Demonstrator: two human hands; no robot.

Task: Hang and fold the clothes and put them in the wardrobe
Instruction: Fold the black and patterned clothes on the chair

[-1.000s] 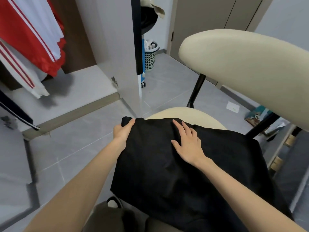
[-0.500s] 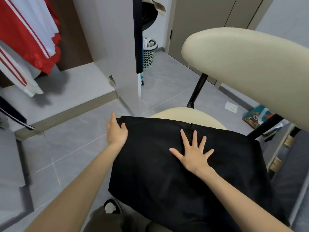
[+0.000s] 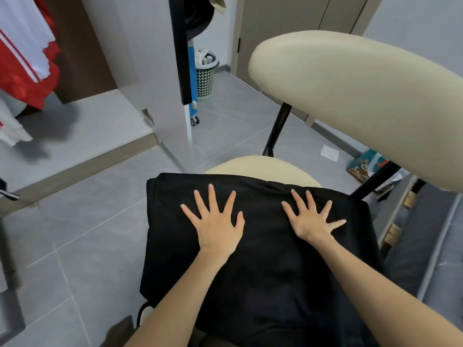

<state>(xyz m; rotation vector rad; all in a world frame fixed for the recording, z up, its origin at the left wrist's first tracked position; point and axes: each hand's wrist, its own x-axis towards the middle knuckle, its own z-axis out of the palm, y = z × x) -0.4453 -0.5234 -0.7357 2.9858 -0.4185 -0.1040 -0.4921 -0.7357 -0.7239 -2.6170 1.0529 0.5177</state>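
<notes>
black garment (image 3: 250,271): near end runs off the bottom of the shot, so no telling what kind of piece it is
chair seat (image 3: 263,165): basically buried under the garment, only its far edge peeks out
backrest (image 3: 350,96): right end cut off by the frame
red and white jacket (image 3: 25,66): only the lower part shows, top-left corner eats the rest
basket (image 3: 206,78): contents too small to make out
shoe (image 3: 145,311): mostly hidden behind the left forearm
paper scrap (image 3: 329,152): print too tiny to read

No text, label or number can be read anywhere.
</notes>
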